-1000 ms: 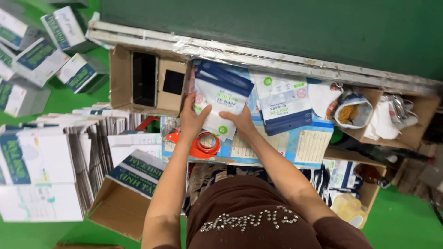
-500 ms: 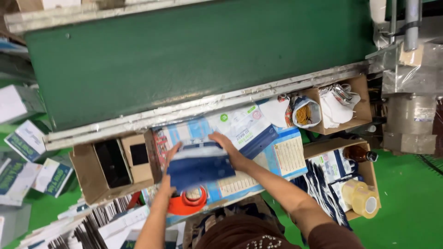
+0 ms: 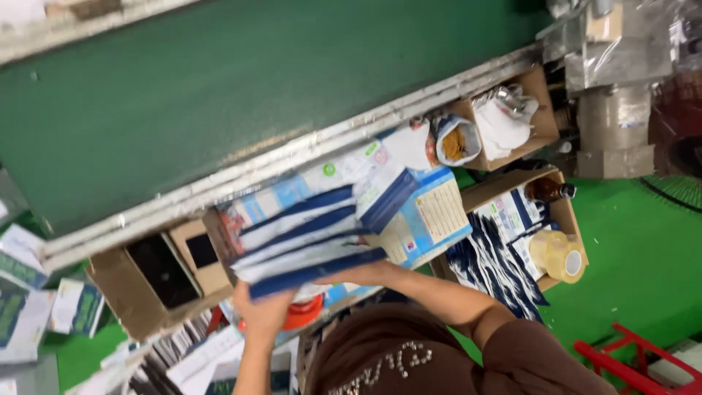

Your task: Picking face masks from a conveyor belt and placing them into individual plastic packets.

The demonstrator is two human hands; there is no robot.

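Both hands are gripping a blue-and-white packet stack just below the green conveyor belt, left hand clasping underneath, right hand apparently pinching its near edge, orange tape roll beneath.

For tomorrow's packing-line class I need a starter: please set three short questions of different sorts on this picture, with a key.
1. True or false: both hands grip the stack of blue and white packets.
2. Which colour is the conveyor belt? A red, B green, C yellow.
3. Fill in: the tape roll lies in a cardboard ____.

Key: 1 true, left hand below, right hand at the near edge. 2 B. 3 box.
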